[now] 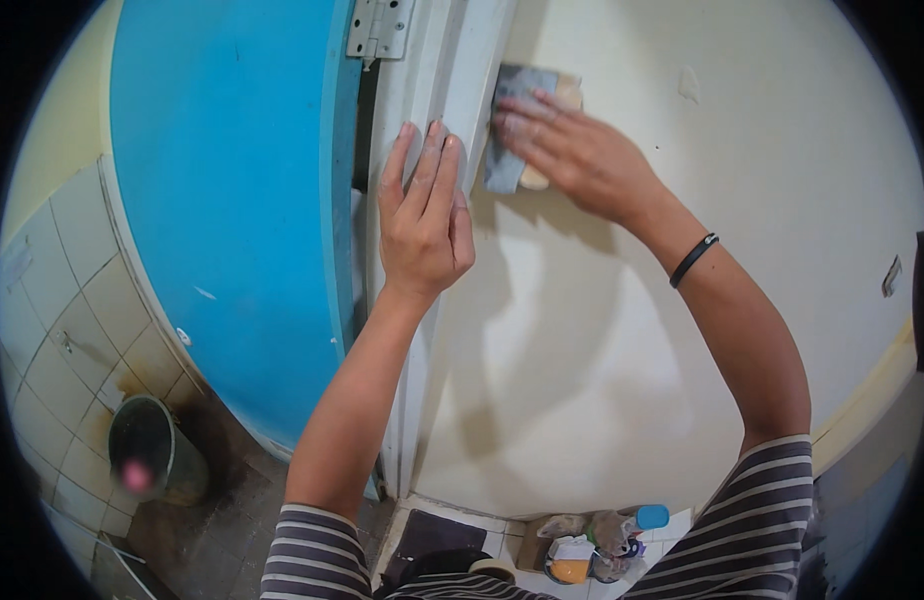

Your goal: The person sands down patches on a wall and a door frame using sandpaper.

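My left hand [422, 220] lies against the white door frame [402, 400], fingers stretched upward and holding nothing. To its right, my right hand [580, 155] presses a grey sheet of sandpaper [504, 172] to the cream wall [582, 400], right beside the frame's edge. A pale tan block [568, 92] shows behind the sandpaper, partly covered by it and by my fingers. The blue door [232, 200] stands ajar left of the frame, with a metal hinge [380, 28] near its top.
Below left, a dark bucket [187, 470] with something pink inside stands by the tiled wall [82, 330]. On the floor under me are a dark mat [437, 535] and a cluster of bags and containers, one with a blue lid [652, 516]. A small metal piece [891, 276] is on the right wall.
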`<control>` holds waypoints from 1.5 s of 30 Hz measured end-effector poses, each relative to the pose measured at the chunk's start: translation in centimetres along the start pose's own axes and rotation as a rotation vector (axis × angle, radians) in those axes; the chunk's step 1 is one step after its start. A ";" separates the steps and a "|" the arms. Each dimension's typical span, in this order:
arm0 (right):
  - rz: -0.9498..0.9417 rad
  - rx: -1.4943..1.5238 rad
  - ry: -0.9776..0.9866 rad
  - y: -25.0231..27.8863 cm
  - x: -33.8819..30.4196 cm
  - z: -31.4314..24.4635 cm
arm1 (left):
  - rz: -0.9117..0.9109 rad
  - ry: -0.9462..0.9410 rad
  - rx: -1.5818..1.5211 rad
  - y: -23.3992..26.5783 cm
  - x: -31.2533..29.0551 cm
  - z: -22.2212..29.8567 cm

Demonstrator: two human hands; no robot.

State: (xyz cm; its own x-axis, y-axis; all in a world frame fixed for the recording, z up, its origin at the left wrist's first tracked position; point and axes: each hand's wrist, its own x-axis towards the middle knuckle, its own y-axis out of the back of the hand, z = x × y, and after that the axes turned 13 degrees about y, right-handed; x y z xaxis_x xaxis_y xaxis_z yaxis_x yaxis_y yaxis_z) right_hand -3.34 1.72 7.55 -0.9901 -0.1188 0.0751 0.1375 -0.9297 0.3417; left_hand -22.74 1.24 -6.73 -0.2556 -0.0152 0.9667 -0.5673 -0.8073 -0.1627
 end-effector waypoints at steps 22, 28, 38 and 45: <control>0.011 -0.022 -0.036 0.1 0.0 -1.2 | -0.011 0.001 -0.108 0.2 0.0 0.1; 0.012 0.031 -0.003 -0.9 -0.2 -4.6 | -0.008 -0.004 -0.120 0.5 0.2 -0.1; 0.026 0.099 -0.006 -1.6 -0.6 -8.2 | -0.009 -0.002 -0.124 0.3 0.4 -0.3; 0.051 -0.025 -0.150 -1.0 -0.8 -6.8 | -0.010 0.006 -0.122 -0.1 0.3 -0.3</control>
State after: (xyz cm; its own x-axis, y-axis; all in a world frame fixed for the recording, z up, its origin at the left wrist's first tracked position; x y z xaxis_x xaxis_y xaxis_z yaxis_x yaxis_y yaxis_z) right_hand -2.88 0.35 0.83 -0.9660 -0.1146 0.2318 0.1852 -0.9322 0.3109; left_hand -23.02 1.46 -6.47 -0.2536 -0.0036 0.9673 -0.6609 -0.7296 -0.1760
